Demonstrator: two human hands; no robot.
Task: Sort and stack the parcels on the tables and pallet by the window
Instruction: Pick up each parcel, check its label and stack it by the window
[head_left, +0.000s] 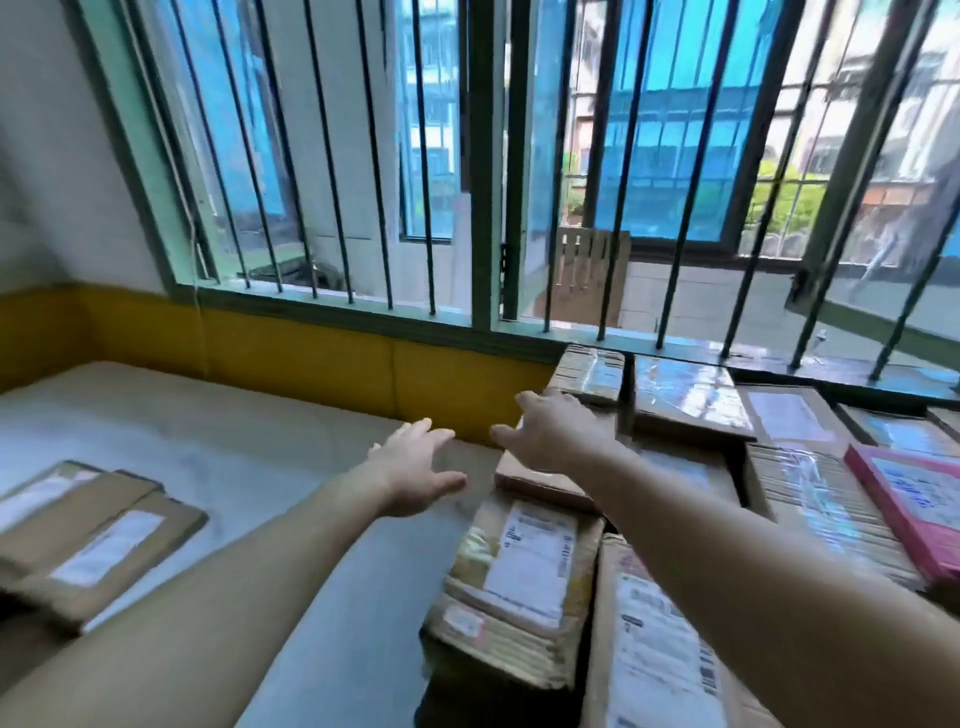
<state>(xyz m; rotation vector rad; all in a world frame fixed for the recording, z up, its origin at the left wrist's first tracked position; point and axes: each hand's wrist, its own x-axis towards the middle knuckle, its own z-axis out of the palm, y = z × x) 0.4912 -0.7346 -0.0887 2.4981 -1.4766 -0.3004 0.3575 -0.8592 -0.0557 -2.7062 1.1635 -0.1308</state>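
we reach both arms toward the window, our left hand (415, 467) open above the pale table (182, 431), holding nothing. our right hand (556, 431), fingers spread, hovers at a flat brown parcel (540, 483) atop the stacked parcels (519, 587); whether it touches is unclear. two flat envelopes (88, 535) lie far left.

Both bare arms are stretched out forward, right one reaching a bit further. Left hand (415, 470) is flat with fingers spread, holding nothing. Right hand (553, 428) is palm-down, fingers loosely extended too.
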